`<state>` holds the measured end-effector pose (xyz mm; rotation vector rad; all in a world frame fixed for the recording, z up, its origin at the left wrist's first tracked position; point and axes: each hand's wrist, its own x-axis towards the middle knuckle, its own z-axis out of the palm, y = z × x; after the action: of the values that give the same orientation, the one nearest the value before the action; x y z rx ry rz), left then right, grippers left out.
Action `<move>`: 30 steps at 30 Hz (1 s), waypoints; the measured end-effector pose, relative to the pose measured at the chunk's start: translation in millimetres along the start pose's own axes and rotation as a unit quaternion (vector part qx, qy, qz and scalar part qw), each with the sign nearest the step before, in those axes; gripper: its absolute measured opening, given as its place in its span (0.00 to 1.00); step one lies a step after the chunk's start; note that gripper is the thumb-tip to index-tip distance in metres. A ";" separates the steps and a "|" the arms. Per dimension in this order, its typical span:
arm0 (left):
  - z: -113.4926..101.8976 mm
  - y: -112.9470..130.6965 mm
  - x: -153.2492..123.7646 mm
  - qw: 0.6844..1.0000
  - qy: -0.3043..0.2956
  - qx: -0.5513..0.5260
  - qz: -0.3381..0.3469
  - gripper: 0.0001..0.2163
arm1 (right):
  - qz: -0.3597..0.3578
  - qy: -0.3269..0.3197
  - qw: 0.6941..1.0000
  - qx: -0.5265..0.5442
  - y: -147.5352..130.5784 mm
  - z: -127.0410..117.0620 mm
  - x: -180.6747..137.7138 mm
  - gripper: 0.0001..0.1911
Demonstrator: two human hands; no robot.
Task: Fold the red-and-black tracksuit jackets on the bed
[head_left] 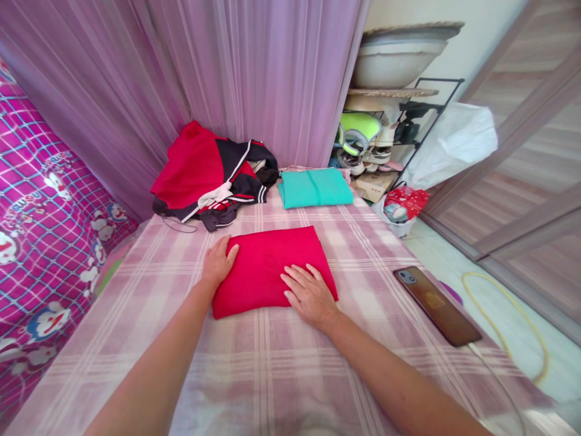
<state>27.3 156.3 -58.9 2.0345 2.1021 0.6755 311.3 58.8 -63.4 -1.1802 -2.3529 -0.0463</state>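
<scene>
A free lane separates red cloth (pixel 265 266) from phone (pixel 438 307); piled clothes (pixel 195 163) block back-left.

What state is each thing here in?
Red cloth: folded flat
Left hand: open, touching red cloth
Right hand: open, resting on red cloth
Turquoise cloth: folded
Red-and-dark clothes: heaped
Phone: back up, cable attached
Checked sheet: spread out
Purple curtain: hanging
</scene>
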 end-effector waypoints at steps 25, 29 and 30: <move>-18.9 -11.7 -99.6 0.997 0.051 0.032 -0.044 0.20 | 0.199 0.083 0.976 -0.023 45.7 -18.5 -28.6 0.19; -20.8 -14.5 -114.6 0.997 0.039 0.027 -0.056 0.19 | 0.284 0.058 0.956 -0.048 48.9 -20.6 -45.0 0.21; -21.0 -15.1 -117.2 0.997 0.036 0.021 -0.063 0.19 | 0.299 0.050 0.951 -0.058 48.5 -20.1 -46.8 0.22</move>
<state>14.1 37.6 -70.6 1.9048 2.2818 0.7010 379.8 49.3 -76.1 -1.8532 -1.8368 -0.0349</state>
